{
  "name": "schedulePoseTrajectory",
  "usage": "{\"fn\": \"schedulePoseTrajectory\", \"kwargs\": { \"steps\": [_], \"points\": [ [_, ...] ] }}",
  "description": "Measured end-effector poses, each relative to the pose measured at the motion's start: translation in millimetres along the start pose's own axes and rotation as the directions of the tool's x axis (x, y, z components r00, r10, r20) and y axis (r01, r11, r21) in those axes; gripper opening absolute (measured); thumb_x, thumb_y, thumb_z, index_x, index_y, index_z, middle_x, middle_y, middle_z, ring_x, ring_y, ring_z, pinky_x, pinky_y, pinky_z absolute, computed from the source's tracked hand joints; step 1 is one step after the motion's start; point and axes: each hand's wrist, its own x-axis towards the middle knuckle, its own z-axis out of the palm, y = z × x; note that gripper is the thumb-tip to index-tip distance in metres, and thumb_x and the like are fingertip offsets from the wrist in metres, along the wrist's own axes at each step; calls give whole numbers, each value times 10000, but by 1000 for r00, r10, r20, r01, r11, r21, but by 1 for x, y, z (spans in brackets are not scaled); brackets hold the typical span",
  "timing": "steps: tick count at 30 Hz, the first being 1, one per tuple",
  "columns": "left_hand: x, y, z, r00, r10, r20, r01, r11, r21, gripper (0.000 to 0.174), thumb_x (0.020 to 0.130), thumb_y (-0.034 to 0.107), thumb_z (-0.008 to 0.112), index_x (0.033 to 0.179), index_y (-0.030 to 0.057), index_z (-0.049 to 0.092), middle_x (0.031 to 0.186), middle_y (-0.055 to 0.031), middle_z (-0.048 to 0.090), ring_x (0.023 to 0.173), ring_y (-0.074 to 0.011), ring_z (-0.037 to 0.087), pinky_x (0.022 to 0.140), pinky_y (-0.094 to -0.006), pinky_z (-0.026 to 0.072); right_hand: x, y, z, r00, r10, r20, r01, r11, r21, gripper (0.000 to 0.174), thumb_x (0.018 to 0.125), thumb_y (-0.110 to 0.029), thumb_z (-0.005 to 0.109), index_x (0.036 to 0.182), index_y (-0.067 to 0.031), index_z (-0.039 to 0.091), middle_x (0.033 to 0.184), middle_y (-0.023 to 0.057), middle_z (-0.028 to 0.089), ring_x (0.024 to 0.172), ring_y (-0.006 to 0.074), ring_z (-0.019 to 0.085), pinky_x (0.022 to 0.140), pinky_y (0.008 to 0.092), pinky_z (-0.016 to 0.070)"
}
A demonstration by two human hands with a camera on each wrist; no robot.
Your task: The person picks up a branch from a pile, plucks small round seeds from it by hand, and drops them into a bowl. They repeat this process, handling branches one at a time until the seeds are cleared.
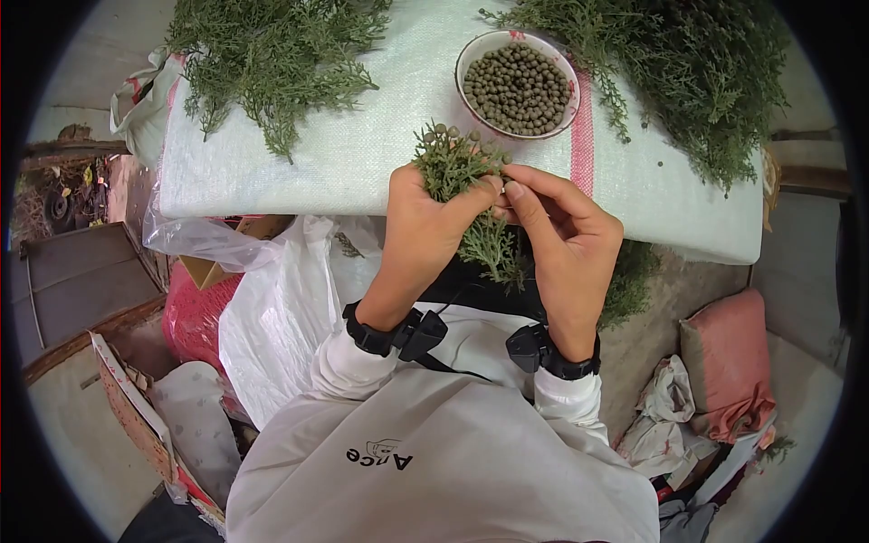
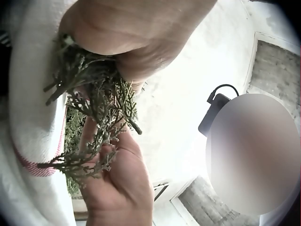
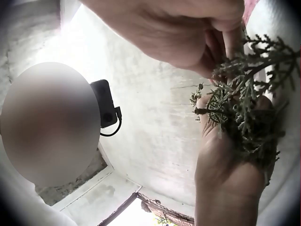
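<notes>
My left hand (image 1: 424, 231) grips a bunch of green conifer sprigs (image 1: 444, 167), with several small round green cones at its far end. At the bunch's right side, my right hand (image 1: 579, 240) brings thumb and forefinger together by the left thumb, pinching at the foliage. What lies between those fingertips is mostly hidden. Cut woody stems (image 2: 134, 126) poke out below the left palm in the left wrist view. Just beyond the hands stands a white bowl (image 1: 458, 77) holding many round green-brown cones (image 1: 514, 86).
A white woven sack (image 1: 407, 63) with a pink stripe covers the work surface. Conifer branches lie in one pile (image 1: 281, 54) at the back left and a darker pile (image 1: 697, 72) at the right. Plastic sheeting (image 1: 281, 308) hangs at the near left; a reddish sack (image 1: 729, 353) sits lower right.
</notes>
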Motion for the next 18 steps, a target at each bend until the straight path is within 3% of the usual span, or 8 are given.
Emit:
{"fn": "schedulePoseTrajectory", "kwargs": {
  "steps": [15,18],
  "points": [
    [2,-5,1,1000,-11,-1,11,1000,0,92,844,7,641,911,-56,644,805,-56,673,705,-106,640,643,-249,537,1,1,-1,999,-14,-31,12,998,-60,201,901,28,628,1092,35,688,923,68,699,810,87,653,738,208,528],
    [2,-3,1,1000,-17,18,17,1000,20,84,858,-15,618,935,-37,643,824,-46,669,701,-94,622,629,-232,506,0,1,-1,999,-20,-26,19,998,-66,205,900,33,624,1094,31,689,932,75,705,815,91,656,742,209,528]
  ]
}}
